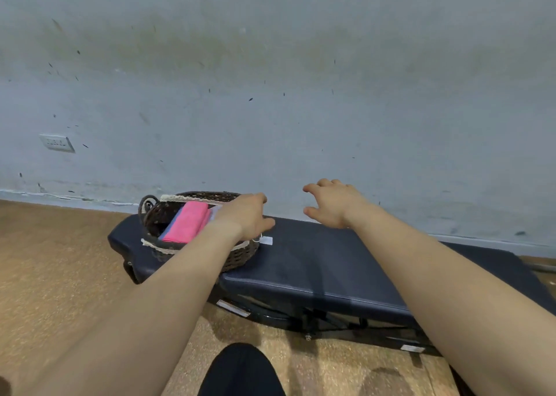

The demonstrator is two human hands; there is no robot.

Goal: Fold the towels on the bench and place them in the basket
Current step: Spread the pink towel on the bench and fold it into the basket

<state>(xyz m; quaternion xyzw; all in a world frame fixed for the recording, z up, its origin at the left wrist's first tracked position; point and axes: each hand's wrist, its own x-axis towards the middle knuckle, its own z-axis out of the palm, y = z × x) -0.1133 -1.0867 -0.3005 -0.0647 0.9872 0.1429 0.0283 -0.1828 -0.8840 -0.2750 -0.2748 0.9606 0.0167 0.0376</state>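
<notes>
My left hand (243, 215) hovers over the basket (168, 252) of towels (188, 221), grip hidden; right hand (334, 204) spread, empty, above the desk (316, 263).

You had two hands out, left hand (244, 215) and right hand (332, 204); one bench (331, 269) under one basket (237, 260); inside the basket at least two towels: one pink towel (188, 222), one blue towel (170, 230).

Between the hands: open strip of bench (331, 263) padding, passable.
Below right hand (334, 204): bare padding, room to come down.
Below left hand (245, 215): basket (240, 260) rim, with towels (186, 222) filling the middle.
Just right of left hand: small tag (266, 240) on the padding.
Left of left hand: upright handle (147, 204).
Beyond both hands: wall (270, 94) close behind, blocking reach.
</notes>
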